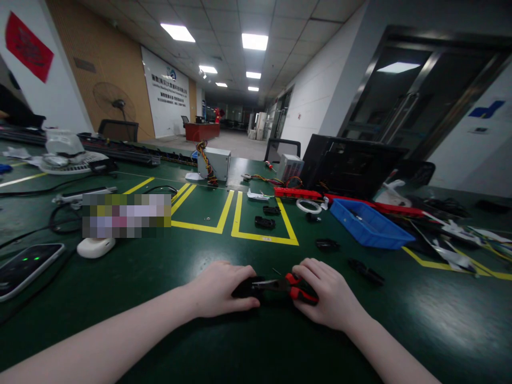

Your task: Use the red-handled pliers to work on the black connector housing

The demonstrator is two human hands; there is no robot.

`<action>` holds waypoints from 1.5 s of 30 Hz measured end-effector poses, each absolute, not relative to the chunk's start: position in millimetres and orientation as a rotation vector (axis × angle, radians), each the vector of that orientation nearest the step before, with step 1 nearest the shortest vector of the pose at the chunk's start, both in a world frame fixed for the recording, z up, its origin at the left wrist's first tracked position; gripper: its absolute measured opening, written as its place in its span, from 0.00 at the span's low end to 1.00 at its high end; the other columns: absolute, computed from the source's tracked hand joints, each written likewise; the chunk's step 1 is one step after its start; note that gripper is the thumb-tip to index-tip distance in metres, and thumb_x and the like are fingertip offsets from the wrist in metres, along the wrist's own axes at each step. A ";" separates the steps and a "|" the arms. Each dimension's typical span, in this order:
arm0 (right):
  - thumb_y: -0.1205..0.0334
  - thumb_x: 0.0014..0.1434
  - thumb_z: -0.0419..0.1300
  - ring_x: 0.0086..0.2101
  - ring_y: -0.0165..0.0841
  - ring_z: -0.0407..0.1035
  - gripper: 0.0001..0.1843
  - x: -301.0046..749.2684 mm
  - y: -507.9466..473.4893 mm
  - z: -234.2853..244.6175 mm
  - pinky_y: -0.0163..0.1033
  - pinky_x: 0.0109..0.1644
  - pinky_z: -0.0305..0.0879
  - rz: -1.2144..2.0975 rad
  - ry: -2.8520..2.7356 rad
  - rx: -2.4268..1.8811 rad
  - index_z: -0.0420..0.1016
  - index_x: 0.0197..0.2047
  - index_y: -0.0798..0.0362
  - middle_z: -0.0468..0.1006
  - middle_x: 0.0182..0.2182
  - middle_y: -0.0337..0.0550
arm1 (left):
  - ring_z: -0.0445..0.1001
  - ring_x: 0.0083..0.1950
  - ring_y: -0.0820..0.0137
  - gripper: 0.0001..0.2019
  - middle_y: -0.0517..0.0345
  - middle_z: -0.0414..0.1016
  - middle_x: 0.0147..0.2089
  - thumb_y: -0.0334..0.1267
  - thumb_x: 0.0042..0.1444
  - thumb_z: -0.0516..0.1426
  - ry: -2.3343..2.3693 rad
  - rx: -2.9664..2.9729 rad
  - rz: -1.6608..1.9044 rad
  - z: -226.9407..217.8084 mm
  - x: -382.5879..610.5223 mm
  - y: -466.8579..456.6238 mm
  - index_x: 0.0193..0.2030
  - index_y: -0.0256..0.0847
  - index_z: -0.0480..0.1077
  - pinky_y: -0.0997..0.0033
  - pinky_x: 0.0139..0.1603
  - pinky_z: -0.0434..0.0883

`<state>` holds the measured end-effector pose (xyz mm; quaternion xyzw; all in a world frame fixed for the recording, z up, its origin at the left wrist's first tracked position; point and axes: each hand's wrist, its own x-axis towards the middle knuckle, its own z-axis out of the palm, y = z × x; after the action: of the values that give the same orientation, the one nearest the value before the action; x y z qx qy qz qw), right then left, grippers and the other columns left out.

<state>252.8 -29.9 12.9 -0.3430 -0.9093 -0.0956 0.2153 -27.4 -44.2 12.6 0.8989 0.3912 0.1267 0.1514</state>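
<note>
My right hand (326,293) is closed around the red and black handles of a pair of pliers (278,286), whose metal jaws point left. In my left hand (224,290), thumb and fingers grip a small black part (245,288), mostly hidden by the hand. The plier tips meet this part at its right side; whether they bite on it I cannot tell. Just above the pliers, a thin dark pin-like piece (276,271) lies on the green table (192,341).
Small black parts (327,244) lie right of and beyond my hands. A blue tray (370,226) stands at the right, before a black case (352,165). Power supply boxes (219,164) stand at the back. A white device (96,246) and cables lie at left.
</note>
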 end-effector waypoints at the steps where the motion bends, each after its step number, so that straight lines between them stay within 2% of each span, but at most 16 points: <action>1: 0.62 0.46 0.65 0.37 0.39 0.72 0.19 252.9 -29.8 12.9 0.46 0.40 0.72 -0.264 -2.522 -0.950 0.71 0.44 0.52 0.77 0.39 0.47 | 0.75 0.34 0.65 0.16 0.58 0.77 0.37 0.52 0.61 0.57 1.121 2.580 0.367 12.9 -27.4 -44.3 0.49 0.44 0.67 0.72 0.31 0.61; 19: 0.62 0.46 0.64 0.38 0.39 0.71 0.19 252.3 -30.2 12.0 0.44 0.42 0.70 -0.254 -2.518 -0.964 0.71 0.44 0.53 0.77 0.39 0.48 | 0.76 0.34 0.67 0.15 0.62 0.78 0.37 0.49 0.57 0.60 1.114 2.549 0.433 9.5 -27.9 -44.1 0.48 0.46 0.68 0.72 0.32 0.61; 45: 0.60 0.48 0.63 0.36 0.38 0.70 0.19 252.6 -25.1 8.3 0.43 0.40 0.66 -0.300 -2.512 -0.924 0.71 0.44 0.54 0.76 0.39 0.49 | 0.75 0.33 0.66 0.13 0.60 0.77 0.36 0.48 0.59 0.59 1.142 2.600 0.386 8.9 -27.4 -44.2 0.46 0.44 0.69 0.72 0.31 0.61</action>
<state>252.6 -25.1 8.3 -0.3345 -0.9094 -0.1086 0.2221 -27.4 -44.2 8.9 0.8986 0.3946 0.1335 0.1374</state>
